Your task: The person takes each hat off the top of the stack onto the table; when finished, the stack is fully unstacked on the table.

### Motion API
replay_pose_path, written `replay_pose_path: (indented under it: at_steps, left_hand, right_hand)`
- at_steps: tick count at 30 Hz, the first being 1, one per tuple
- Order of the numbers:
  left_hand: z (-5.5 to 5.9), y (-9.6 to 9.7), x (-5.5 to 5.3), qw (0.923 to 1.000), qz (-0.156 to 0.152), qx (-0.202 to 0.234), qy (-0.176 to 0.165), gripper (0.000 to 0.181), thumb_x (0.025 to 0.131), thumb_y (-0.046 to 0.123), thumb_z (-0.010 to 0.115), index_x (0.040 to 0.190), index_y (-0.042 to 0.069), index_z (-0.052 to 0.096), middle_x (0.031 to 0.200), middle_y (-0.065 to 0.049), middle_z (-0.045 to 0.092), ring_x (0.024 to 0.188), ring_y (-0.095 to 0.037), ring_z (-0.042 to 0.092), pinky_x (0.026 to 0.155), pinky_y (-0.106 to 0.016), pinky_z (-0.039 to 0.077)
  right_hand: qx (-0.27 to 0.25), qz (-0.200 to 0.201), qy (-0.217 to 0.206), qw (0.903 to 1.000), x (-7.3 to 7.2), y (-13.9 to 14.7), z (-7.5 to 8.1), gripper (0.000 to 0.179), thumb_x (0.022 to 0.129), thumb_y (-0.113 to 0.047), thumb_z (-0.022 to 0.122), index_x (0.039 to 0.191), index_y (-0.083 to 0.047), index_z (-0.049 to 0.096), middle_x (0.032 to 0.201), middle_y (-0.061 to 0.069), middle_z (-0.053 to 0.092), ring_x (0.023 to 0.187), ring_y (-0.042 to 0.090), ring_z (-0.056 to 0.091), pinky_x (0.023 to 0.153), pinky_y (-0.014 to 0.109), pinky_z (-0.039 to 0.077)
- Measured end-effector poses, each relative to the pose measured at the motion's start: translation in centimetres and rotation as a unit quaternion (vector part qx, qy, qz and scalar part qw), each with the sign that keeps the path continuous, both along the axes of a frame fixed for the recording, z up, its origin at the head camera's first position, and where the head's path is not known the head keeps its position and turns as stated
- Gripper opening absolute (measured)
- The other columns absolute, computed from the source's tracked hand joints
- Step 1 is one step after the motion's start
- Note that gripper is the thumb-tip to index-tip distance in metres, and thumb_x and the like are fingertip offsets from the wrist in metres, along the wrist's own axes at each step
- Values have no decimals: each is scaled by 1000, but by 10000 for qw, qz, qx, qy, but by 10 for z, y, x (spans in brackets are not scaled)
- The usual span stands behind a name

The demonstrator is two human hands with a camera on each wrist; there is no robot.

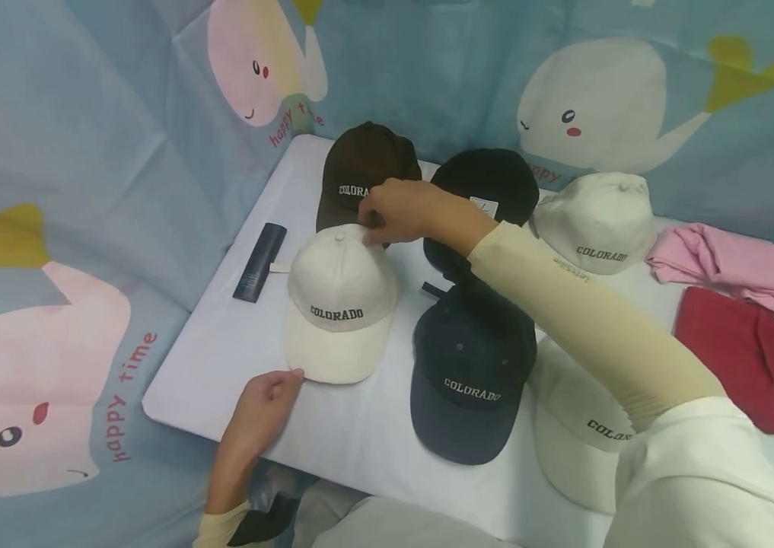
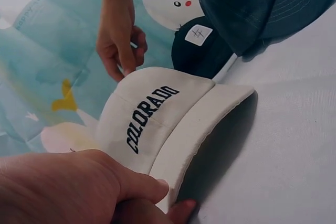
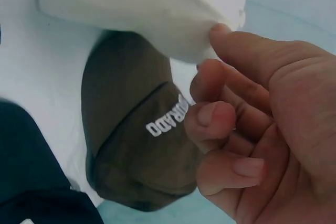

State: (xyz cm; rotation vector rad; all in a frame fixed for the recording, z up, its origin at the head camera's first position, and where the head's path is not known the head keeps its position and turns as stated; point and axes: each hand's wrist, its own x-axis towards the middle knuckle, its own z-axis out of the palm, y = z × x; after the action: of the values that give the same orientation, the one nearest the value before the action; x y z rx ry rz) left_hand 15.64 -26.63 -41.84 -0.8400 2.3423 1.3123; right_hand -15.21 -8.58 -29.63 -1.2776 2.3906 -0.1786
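A cream cap [image 1: 340, 304] with dark COLORADO lettering stands on the left part of the white table, brim toward me. My left hand [image 1: 265, 407] pinches the left corner of its brim [image 2: 178, 156], thumb on top and fingers underneath. Across the table, my right hand [image 1: 396, 209] pinches the cap's crown near the top rear, with the thumb [image 3: 252, 51] against the fabric and the other fingers curled. Just behind that hand sits a brown cap [image 1: 352, 164], its lettering partly covered by the fingers. A navy cap [image 1: 462, 411] lies right of the cream one.
Under and beyond my right arm are a black cap [image 1: 489, 171], a second cream cap [image 1: 595, 221] and another pale cap [image 1: 568, 457]. Folded pink cloth [image 1: 729, 259] and red cloth [image 1: 729, 350] lie far right. A dark flat strip [image 1: 259, 262] lies at left, near the printed curtain [image 1: 154, 167].
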Motion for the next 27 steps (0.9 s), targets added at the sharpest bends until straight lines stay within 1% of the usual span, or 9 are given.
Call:
replay_pose_path:
  at_steps: [6, 11, 13, 14, 15, 17, 18, 21, 27]
  left_hand:
    - [-4, 2, -3, 9999, 162, -17, 49, 64, 110, 47, 54, 139, -10, 59, 135, -29, 66, 128, -43, 60, 105, -63, 47]
    - [-3, -2, -3, 9979, 346, 544, 110, 63, 111, 43, 52, 144, -11, 54, 145, -29, 58, 141, -44, 50, 114, -64, 38]
    - [-1, -5, -3, 9955, 483, 801, 153, 57, 112, 40, 52, 140, -9, 57, 120, -26, 69, 118, -38, 65, 104, -54, 51]
    - [0, -6, -2, 9939, 535, 932, 229, 52, 112, 39, 52, 132, -8, 61, 104, -21, 70, 100, -33, 68, 92, -47, 57]
    - [1, -8, -2, 9921, 593, 1065, 294, 47, 112, 38, 53, 122, -6, 64, 88, -15, 66, 82, -27, 66, 77, -40, 57]
    - [3, -11, 0, 9880, 701, 1298, 451, 40, 112, 36, 54, 97, 0, 62, 65, -2, 48, 55, -16, 44, 53, -29, 42]
    - [4, -13, 0, 9862, 741, 1382, 536, 41, 112, 36, 55, 87, 3, 56, 60, 2, 38, 49, -13, 34, 47, -26, 31]
    - [7, -18, 4, 9807, 812, 1605, 761, 47, 111, 34, 56, 76, 7, 43, 57, 3, 35, 46, -12, 30, 45, -24, 28]
    - [14, -26, 10, 9784, 745, 1622, 1044, 48, 113, 30, 53, 73, 8, 38, 57, 3, 31, 45, -11, 28, 43, -25, 28]
  right_hand:
    - [-79, -31, 168, 9998, 7, -7, 0, 23, 102, -34, 71, 113, -14, 74, 99, 4, 68, 89, 22, 64, 74, 39, 55]
    - [-108, -54, 237, 9996, 9, -4, 3, 19, 101, -31, 71, 108, -14, 76, 97, 4, 69, 86, 22, 65, 71, 38, 55]
    - [-116, -71, 262, 9996, 10, -1, 6, 19, 101, -31, 71, 106, -13, 76, 97, 4, 69, 87, 22, 64, 72, 38, 55]
    - [-122, -105, 279, 9995, 11, 1, 9, 19, 101, -31, 71, 105, -13, 76, 96, 4, 69, 86, 22, 64, 71, 38, 55]
    - [-127, -127, 297, 9994, 12, 3, 11, 20, 101, -31, 71, 105, -13, 76, 96, 5, 69, 87, 22, 64, 71, 39, 54]
    - [-140, -184, 319, 9992, 15, 8, 16, 20, 100, -32, 71, 103, -13, 76, 95, 4, 68, 86, 22, 64, 71, 39, 54]
    - [-138, -212, 345, 9991, 17, 11, 19, 20, 100, -33, 70, 103, -13, 76, 94, 4, 68, 85, 22, 63, 71, 39, 54]
    - [-143, -281, 406, 9987, 25, 18, 27, 20, 101, -33, 69, 100, -14, 75, 91, 4, 67, 82, 22, 63, 70, 40, 53]
    - [-116, -321, 639, 9974, 47, 28, 38, 20, 102, -31, 67, 93, -16, 75, 86, 2, 67, 76, 21, 62, 64, 38, 51]
